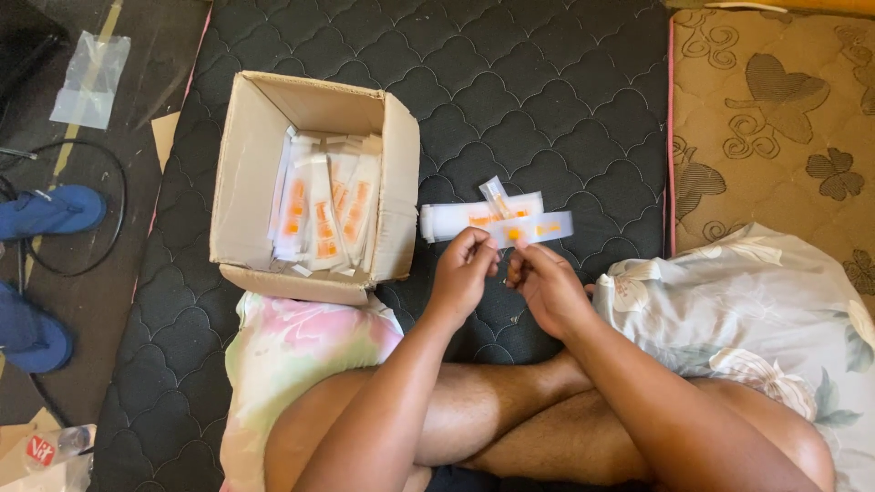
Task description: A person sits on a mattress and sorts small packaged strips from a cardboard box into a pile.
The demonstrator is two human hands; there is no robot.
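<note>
While both hands (pixel 506 278) pinch 1 sachet (pixel 538 228), quilted mattress (pixel 547 91) (dark) lies beneath.

We have a single view, from a camera worn on the head, and it looks almost straight down over our crossed legs at the dark quilted mattress (pixel 547 100). It sits close: our forearms rise from the bottom edge, and our left hand (pixel 462 275) and right hand (pixel 547 290) meet near the middle. The frame reaches the cardboard box (pixel 251 173) and the floor (pixel 91 273) at left, a brown patterned mattress (pixel 775 118) at right.
</note>
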